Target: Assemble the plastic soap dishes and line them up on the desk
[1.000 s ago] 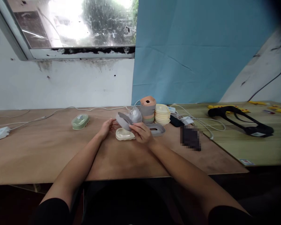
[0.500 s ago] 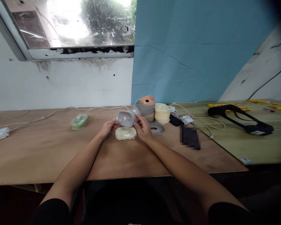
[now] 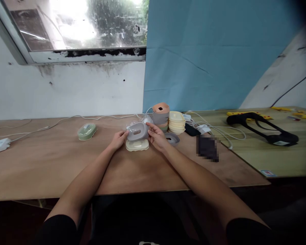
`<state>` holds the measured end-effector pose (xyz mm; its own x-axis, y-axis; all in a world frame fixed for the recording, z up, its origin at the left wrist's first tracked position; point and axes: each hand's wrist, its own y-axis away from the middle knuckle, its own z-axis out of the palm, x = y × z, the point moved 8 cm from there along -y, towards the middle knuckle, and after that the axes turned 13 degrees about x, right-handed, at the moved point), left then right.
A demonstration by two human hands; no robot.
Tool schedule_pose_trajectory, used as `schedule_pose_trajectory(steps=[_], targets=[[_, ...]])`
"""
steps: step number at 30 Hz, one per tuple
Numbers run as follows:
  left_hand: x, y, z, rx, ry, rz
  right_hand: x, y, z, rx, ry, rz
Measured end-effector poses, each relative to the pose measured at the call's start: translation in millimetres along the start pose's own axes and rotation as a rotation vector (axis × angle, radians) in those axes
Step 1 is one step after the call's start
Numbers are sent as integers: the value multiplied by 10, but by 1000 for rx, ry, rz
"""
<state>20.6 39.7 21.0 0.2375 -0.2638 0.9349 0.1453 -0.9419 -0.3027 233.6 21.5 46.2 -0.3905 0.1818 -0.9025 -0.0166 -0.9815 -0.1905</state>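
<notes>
Both hands hold a grey oval plastic piece (image 3: pixel 137 132) just above a cream oval tray (image 3: pixel 137 145) lying on the wooden table (image 3: pixel 53 163). My left hand (image 3: pixel 119 139) grips its left end, fingers curled. My right hand (image 3: pixel 156 136) pinches its right end. The grey piece has a slot in its face and is tilted toward me. Some clear plastic wrap (image 3: pixel 146 119) shows behind it.
A stack of grey and orange pieces (image 3: pixel 160 116) and a stack of cream trays (image 3: pixel 176 122) stand behind my right hand, a grey ring (image 3: pixel 171 139) beside them. A green lidded box (image 3: pixel 87 131) sits left. White cables (image 3: pixel 214 131), a blurred dark object (image 3: pixel 207 147) and a black frame (image 3: pixel 265 127) lie right.
The grey piece has been turned from edge-on to face me and lowered onto the cream tray. My left hand has closed on its left end. The view shifted slightly up.
</notes>
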Motion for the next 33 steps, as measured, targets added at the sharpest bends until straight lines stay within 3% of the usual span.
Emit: schedule_pose_trajectory(steps=[3,7,12,15,20,33], targets=[[36,-28,-124,92,-13,-5,41,-42,-55,15,-10,71],[65,-52,-152,89,-68,31,140,-111,-163,42,219,94],[8,-48,-142,99,-89,-24,32,-136,-202,1,644,-151],[22,-11,-98,47,-121,-34,-90,-112,-214,7,842,-276],[101,40,-70,-5,-185,44,-137,-46,-177,-56,1166,-311],[115,80,-97,-184,-490,231,-116,38,-91,-152,1302,-288]])
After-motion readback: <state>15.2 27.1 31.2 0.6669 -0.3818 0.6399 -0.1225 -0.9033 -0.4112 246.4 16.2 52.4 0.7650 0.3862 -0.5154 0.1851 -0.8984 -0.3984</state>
